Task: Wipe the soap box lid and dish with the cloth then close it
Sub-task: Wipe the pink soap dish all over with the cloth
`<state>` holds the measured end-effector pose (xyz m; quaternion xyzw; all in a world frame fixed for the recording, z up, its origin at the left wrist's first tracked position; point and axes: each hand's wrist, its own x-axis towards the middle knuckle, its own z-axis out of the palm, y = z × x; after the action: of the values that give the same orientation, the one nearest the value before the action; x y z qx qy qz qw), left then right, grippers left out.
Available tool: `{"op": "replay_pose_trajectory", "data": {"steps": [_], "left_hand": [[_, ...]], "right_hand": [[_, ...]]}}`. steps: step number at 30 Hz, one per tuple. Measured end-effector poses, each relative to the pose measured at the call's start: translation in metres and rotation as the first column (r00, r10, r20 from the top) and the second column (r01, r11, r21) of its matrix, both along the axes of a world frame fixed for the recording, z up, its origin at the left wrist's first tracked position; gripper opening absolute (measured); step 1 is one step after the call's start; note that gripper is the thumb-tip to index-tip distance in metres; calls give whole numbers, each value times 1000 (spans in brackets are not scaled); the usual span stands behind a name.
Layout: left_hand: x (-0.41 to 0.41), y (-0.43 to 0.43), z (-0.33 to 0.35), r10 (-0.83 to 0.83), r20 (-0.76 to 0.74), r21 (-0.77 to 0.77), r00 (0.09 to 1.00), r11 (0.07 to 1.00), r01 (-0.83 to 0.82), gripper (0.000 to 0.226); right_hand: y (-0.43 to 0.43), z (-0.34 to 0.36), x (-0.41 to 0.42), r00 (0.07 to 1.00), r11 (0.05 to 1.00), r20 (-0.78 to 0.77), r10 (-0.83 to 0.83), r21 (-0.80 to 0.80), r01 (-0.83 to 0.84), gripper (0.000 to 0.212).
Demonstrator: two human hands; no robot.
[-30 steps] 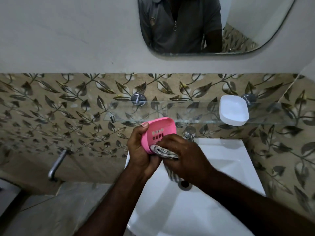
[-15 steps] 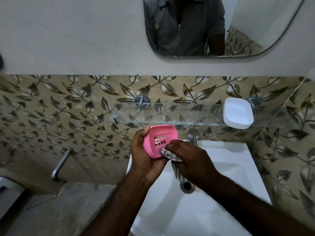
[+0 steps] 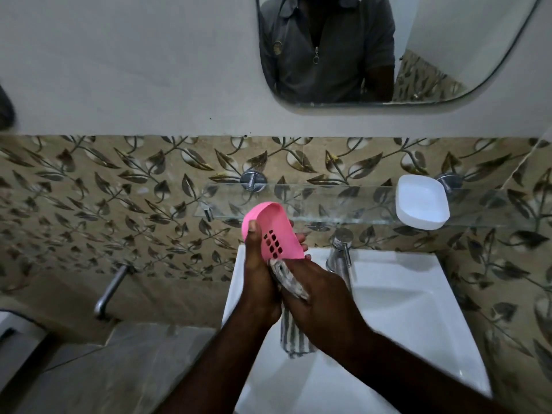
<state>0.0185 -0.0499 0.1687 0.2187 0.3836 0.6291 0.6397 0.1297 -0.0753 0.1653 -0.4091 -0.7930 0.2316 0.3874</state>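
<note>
Two hands, working over one white basin. The left hand grips the pink dish, thumb laid across its perforated face and fingertips showing round the far edge. The right hand is curled around the bunched cloth, which touches the dish's lower end, and a striped tail of the cloth hangs down between the wrists. One pink dish, held on edge above the basin's rear left corner with its one block of drain slots facing the camera. Its long axis runs up and away from the hands, leaning left. One cloth, grey and white. Step in hand, by judgement: wiping the dish, with closing not yet begun. One basin tap, just right of the hands. One wall spout, well apart to the left. One glass shelf behind the dish, on two metal brackets. One white lid, taken to be the box's other half, resting hollow side up at the shelf's right end, well apart from the dish. It lies beyond and to the right of the hands, on the right hand's side, so the right hand is the nearer. Its long axis cannot be told from this angle. To close the box, the two halves must be brought together. One mirror above, reflecting a grey zipped shirt.
</note>
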Motion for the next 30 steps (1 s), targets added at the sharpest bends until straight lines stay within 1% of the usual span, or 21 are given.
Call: {"op": "replay_pose_trajectory", "data": {"steps": [2, 4, 5, 7, 9, 10, 11, 12, 13, 15, 17, 18, 20, 21, 22, 23, 24, 25, 26, 27, 30], "left_hand": [[-6, 0, -3, -49, 21, -33, 999, 998, 50, 98], [-8, -2, -4, -77, 14, -71, 997, 994, 78, 89], [-8, -2, -6, -95, 16, -93, 995, 991, 97, 86], [-7, -2, -8, -109, 18, -127, 994, 986, 110, 91], [-4, -4, -9, -101, 5, -131, 995, 986, 101, 94], [-3, -3, -11, -92, -4, -127, 996, 988, 91, 94], [-3, -3, -14, -88, -7, -126, 996, 988, 87, 95], [-4, -4, -15, -89, -4, -127, 996, 988, 88, 94], [-6, -3, -16, -101, 2, -128, 995, 987, 101, 92], [-10, -2, -18, -146, -12, -147, 989, 979, 143, 81], [-10, -2, -20, -188, -39, -193, 981, 965, 177, 74], [-9, -2, -20, -199, -54, -216, 978, 959, 183, 74], [-6, 0, -21, -197, -71, -237, 978, 956, 175, 76], [-5, 0, -21, -190, -71, -229, 979, 959, 170, 76], [-3, 0, -20, -188, -66, -213, 980, 962, 171, 77], [-2, 0, -18, -182, -56, -194, 982, 966, 168, 78], [-2, 1, -17, -173, -45, -170, 984, 972, 163, 80], [-3, 2, -18, -165, -34, -148, 986, 976, 158, 82], [-4, 2, -17, -168, -26, -132, 986, 978, 163, 83], [-6, 2, -16, -183, -30, -127, 983, 976, 177, 82], [-5, 4, -13, -229, -82, -182, 970, 960, 211, 69]], "right_hand": [[4, -8, 13, 976, 986, 213, 41, 150, -74, 37], [13, -14, 23, 906, 953, 423, -12, 278, -118, 37], [15, -17, 24, 885, 945, 464, -44, 305, -113, 34], [10, -16, 17, 925, 971, 376, -55, 235, -38, 30], [-2, -11, 6, 992, 995, 94, -88, -38, 92, 25], [-7, -11, 0, 993, 976, -33, -114, -192, 106, 22], [-12, -12, -3, 987, 958, -108, -121, -274, 88, 22], [-16, -13, -4, 987, 961, -126, -96, -269, 60, 24], [-16, -16, -1, 996, 982, -81, -48, -187, 32, 26], [-10, -27, 12, 991, 997, 132, 21, 65, -30, 27], [6, -33, 28, 920, 966, 392, -24, 247, -80, 32], [13, -38, 34, 894, 954, 445, -61, 290, -79, 35], [15, -37, 34, 924, 971, 373, -88, 241, -5, 33], [11, -32, 27, 964, 991, 251, -87, 119, 58, 30], [6, -26, 19, 993, 993, 80, -88, -75, 95, 25], [2, -23, 13, 992, 961, -76, -100, -267, 76, 19], [-2, -19, 7, 976, 925, -186, -112, -377, 35, 13], [-6, -16, 5, 969, 923, -228, -100, -385, 5, 9], [-8, -15, 7, 979, 952, -197, -54, -307, -10, 8], [-7, -16, 12, 995, 981, -100, 5, -195, -24, 15], [7, -22, 33, 950, 997, 306, 60, 37, -75, 47]]}}
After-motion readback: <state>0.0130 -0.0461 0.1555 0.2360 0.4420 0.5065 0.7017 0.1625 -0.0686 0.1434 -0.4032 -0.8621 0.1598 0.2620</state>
